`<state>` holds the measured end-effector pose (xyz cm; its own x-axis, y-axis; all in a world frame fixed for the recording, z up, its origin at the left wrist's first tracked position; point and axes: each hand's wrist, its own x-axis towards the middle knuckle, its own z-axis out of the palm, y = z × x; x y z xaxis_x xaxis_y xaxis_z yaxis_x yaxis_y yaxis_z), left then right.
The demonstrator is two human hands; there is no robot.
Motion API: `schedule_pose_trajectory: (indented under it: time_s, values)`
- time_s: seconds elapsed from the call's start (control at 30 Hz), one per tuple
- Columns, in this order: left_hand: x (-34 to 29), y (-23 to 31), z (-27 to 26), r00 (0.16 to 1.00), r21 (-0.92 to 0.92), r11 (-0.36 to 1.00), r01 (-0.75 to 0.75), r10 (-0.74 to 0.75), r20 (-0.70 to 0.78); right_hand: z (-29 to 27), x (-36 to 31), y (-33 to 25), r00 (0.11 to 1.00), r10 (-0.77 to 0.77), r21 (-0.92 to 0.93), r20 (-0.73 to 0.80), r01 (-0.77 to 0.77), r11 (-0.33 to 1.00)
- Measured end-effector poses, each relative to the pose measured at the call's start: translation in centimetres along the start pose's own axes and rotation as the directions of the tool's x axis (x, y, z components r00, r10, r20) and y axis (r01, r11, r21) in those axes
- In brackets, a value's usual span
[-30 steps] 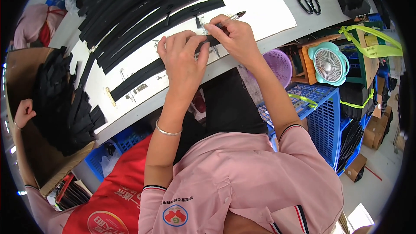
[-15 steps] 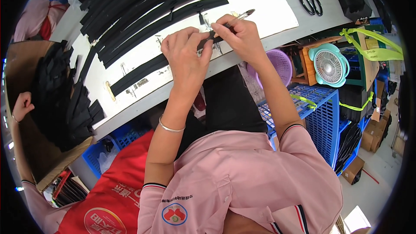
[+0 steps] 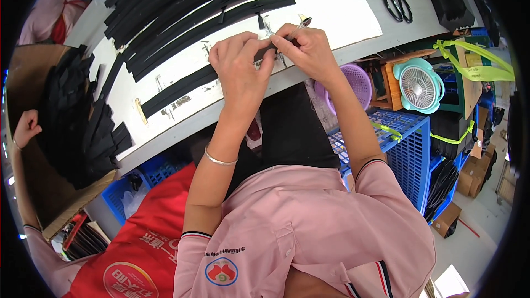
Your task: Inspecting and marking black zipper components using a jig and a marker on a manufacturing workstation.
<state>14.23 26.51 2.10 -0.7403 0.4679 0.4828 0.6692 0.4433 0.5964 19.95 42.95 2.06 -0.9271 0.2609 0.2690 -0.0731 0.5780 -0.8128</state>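
Observation:
A black zipper [image 3: 179, 90] lies slantwise along the near edge of a white board [image 3: 353, 19]. Its right end runs up under my hands. My left hand [image 3: 238, 63] is closed, thumb and forefinger pinching that end. Close beside it, my right hand [image 3: 306, 49] is closed too, its fingertips at the same end. Out of the top of the right hand sticks a slim brush-like tool [image 3: 305, 21] with a dark tip; the fingers hide the rest. Farther back lies another black zipper [image 3: 237, 17] with small pulls hanging off it.
More black zippers [image 3: 182, 0] are bunched behind. Black scissors [image 3: 396, 4] lie at the back right. At the left stands a cardboard box [image 3: 25, 77] of black strips, with a co-worker's hand [image 3: 26, 128] at it. A teal fan [image 3: 419, 84], purple basket [image 3: 353, 85] and blue crate [image 3: 408, 143] stand right.
The tool in my right hand has tipped back toward the hand, so less of it sticks out. Both hands stay at the zipper's end. The co-worker's hand has shifted slightly.

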Motion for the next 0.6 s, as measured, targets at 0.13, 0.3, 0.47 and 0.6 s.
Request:
schedule_pose_trajectory:
  time_s: [0.13, 0.3, 0.47, 0.6]
  values:
    - [0.1, -0.1, 0.0, 1.0, -0.004, 1.0, 0.005, -0.005, 0.002, 0.0, 0.2, 0.1, 0.998, -0.059, -0.033, -0.011, 0.058, 0.998]
    - [-0.3, -0.7, -0.2, 1.0, -0.024, 1.0, -0.014, 0.014, -0.013, -0.5, 0.2, -0.6, 0.994, 0.107, 0.4, -0.016, -0.092, 0.912]
    - [-3.0, 0.0, -3.3, 0.998, 0.135, 0.989, 0.052, -0.055, 0.015, -0.5, -0.4, 0.2, 0.964, 0.206, 0.529, -0.17, -0.087, 0.844]
    - [-4.7, -1.8, -5.2, 0.982, 0.088, 0.996, 0.033, -0.049, 0.182, 1.0, 0.0, 1.8, 0.96, 0.224, 0.616, -0.17, -0.073, 0.784]
